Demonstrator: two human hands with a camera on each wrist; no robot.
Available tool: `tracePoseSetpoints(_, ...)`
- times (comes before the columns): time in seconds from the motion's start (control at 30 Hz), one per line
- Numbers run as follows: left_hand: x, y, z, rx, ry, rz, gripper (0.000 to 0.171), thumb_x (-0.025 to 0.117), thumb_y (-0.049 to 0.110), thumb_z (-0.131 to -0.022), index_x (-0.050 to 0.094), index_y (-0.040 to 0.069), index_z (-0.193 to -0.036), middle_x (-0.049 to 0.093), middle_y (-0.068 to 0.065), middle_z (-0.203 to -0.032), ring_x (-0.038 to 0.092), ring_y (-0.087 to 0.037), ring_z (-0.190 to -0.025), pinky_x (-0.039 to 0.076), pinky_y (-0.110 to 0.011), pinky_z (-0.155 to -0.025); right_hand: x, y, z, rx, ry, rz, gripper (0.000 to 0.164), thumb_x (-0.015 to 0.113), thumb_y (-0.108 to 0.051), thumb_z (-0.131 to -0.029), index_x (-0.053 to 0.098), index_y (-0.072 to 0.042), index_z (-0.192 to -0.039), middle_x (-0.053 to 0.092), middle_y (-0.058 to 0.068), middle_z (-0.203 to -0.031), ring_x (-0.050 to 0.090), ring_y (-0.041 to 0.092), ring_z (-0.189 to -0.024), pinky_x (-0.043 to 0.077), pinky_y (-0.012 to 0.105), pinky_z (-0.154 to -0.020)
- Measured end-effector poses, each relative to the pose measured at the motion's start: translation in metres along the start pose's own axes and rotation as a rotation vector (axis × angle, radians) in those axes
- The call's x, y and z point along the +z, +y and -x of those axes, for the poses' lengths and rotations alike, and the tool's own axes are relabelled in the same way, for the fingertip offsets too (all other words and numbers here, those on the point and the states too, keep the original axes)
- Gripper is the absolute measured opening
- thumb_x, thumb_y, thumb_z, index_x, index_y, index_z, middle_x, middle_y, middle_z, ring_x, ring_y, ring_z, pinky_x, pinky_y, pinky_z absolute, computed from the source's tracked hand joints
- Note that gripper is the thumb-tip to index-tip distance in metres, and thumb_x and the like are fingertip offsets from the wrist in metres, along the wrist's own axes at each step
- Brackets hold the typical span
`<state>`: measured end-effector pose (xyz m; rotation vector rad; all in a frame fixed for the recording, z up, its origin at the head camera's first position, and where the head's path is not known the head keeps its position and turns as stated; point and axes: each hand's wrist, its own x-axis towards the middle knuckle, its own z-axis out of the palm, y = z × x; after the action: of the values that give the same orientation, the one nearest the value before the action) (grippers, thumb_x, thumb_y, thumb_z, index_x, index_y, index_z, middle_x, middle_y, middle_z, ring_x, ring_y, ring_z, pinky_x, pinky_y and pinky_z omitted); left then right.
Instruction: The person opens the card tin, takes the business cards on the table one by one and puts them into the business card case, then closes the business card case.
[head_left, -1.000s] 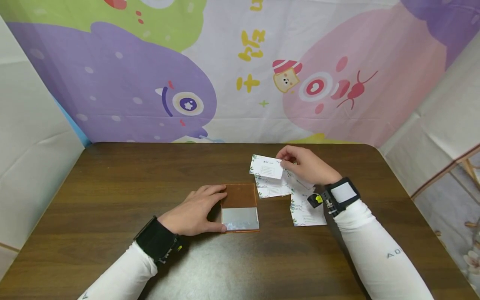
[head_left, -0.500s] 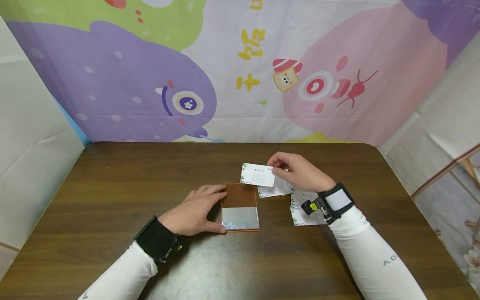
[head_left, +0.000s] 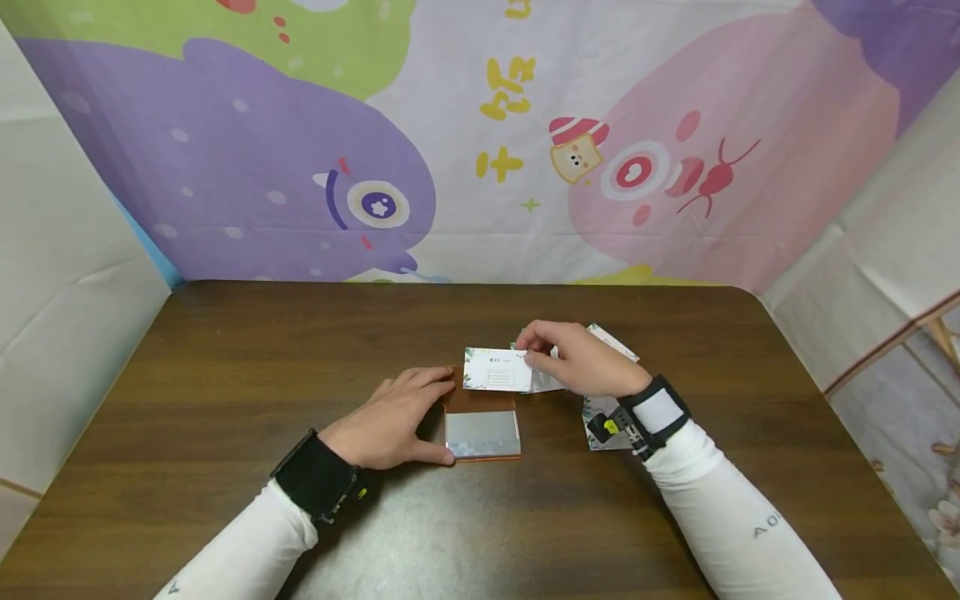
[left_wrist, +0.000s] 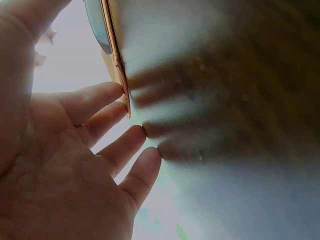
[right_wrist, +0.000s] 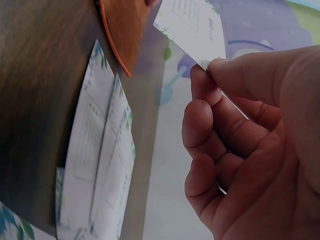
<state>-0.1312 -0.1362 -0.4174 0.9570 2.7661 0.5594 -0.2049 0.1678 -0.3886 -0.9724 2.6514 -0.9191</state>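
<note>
My right hand (head_left: 587, 358) pinches a white business card (head_left: 495, 369) by its right end, between thumb and index finger. Green leaf prints mark the card's corners, and it hangs over the far half of a brown card holder (head_left: 480, 401). On the holder's near half is a silvery panel (head_left: 482, 435). My left hand (head_left: 390, 423) rests at the holder's left side, fingertips at the edge and thumb by the near corner. In the left wrist view its fingers (left_wrist: 122, 155) are spread and fairly straight. The right wrist view shows the pinched card (right_wrist: 195, 30) close up.
Several more printed cards (head_left: 606, 423) lie on the dark wooden table (head_left: 225, 400) right of the holder, partly hidden under my right hand and wrist. Behind the table hangs a cartoon cloth (head_left: 465, 233); pale panels (head_left: 67, 292) stand at the sides.
My right hand has carried the card left and nearer, from above the other cards to over the holder's far half. The left hand and holder have stayed in place.
</note>
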Motion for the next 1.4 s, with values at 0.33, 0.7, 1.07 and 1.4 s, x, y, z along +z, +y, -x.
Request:
tracePoseSetpoints(0.33,0.0,0.0,-0.001,0.008,0.009,0.006,0.097,0.076,0.062,-0.076,0.045,0.008,-0.15,0.031,-0.007,-0.159,0.029,-0.027,-0.141,0.033,-0.054,-0.104,0.02,-0.002,-0.004,-0.039,-0.068,-0.02,0.011,0.058,-0.021,-0.101,0.063,-0.024,-0.11,0.061,-0.009,-0.092,0.057,0.009,-0.083,0.049,0.028,-0.071)
tracePoseSetpoints(0.7,0.001,-0.001,-0.001,-0.001,0.006,-0.006,0.091,0.075,0.064,-0.076,0.051,0.008,-0.144,0.031,-0.008,-0.159,0.029,-0.027,-0.142,0.033,-0.052,-0.105,0.029,-0.008,-0.002,-0.069,-0.09,-0.013,0.01,0.058,-0.017,-0.1,0.064,-0.022,-0.108,0.062,-0.009,-0.092,0.057,0.008,-0.083,0.049,0.028,-0.071)
tracePoseSetpoints(1.07,0.003,-0.002,0.0,-0.004,0.005,0.01,0.095,0.076,0.062,-0.076,0.048,0.006,-0.148,0.032,-0.008,-0.158,0.028,-0.027,-0.143,0.032,-0.053,-0.106,0.036,-0.011,0.002,-0.079,-0.123,-0.012,0.012,0.058,-0.015,-0.1,0.063,-0.019,-0.11,0.062,-0.008,-0.09,0.058,0.009,-0.079,0.049,0.028,-0.07)
tracePoseSetpoints(1.4,0.001,-0.001,-0.001,-0.021,-0.02,-0.002,0.101,0.073,0.065,-0.077,0.042,0.005,-0.152,0.03,-0.007,-0.159,0.026,-0.026,-0.144,0.03,-0.053,-0.107,0.04,-0.011,0.009,-0.081,-0.13,0.002,0.013,0.058,-0.017,-0.1,0.063,-0.021,-0.111,0.062,-0.011,-0.091,0.058,0.005,-0.08,0.049,0.026,-0.072)
